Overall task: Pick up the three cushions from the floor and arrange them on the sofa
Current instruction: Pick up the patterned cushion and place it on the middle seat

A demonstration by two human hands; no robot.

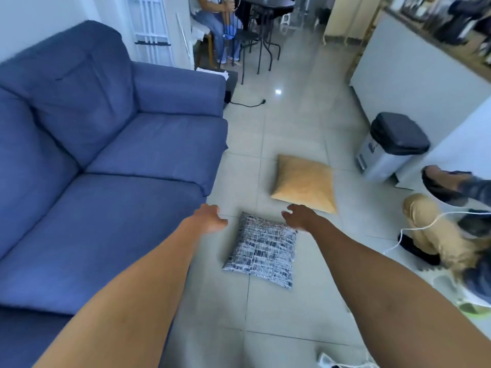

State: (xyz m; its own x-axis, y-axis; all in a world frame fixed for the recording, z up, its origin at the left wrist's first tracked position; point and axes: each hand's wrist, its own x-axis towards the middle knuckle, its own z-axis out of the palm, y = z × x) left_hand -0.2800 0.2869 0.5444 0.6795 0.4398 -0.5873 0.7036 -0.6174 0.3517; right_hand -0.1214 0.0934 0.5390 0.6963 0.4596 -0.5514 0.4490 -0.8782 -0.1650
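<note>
A black-and-white patterned cushion point(263, 251) lies flat on the tiled floor in front of the blue sofa point(111, 160). Just beyond it lies a tan cushion point(305, 183), also flat on the floor. Both my arms reach forward over the patterned cushion. My left hand point(210, 217) hovers off its far left corner, fingers apart, holding nothing. My right hand point(301, 216) is over its far right corner, fingers spread and empty. I see only these two cushions. The sofa seat has nothing on it.
A silver pedal bin with a black lid point(393, 147) stands at the right by a white counter point(414, 73). A person in tan trousers point(438, 235) crouches at the right edge, with a white cable beside them. Another person sits at a black table point(268, 4) far back.
</note>
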